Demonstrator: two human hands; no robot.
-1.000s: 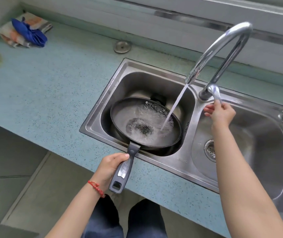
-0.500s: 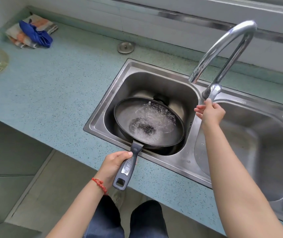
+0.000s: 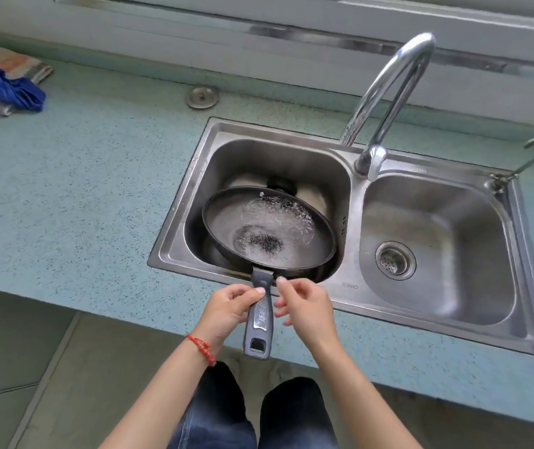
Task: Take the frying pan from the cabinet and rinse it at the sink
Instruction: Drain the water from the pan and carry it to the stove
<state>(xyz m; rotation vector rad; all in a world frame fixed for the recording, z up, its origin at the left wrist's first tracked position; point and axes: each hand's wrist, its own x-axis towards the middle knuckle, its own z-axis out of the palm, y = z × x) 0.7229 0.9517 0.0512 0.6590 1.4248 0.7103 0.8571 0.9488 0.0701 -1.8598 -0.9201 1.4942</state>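
My left hand (image 3: 226, 311) grips the pan handle (image 3: 260, 319) at the counter's front edge; handle print unreadable. Right hand (image 3: 304, 307) just beside it, fingers loosely curled, holding nothing. Pan (image 3: 268, 233) holds water, over the sink's (image 3: 349, 286) left basin.

The frying pan (image 3: 268, 231) sits in the left basin of the sink (image 3: 353, 286), its handle reaching over the near rim. The faucet (image 3: 385, 102) stands behind, between the basins. Cloths (image 3: 3, 82) lie far left on the bench (image 3: 64, 189).
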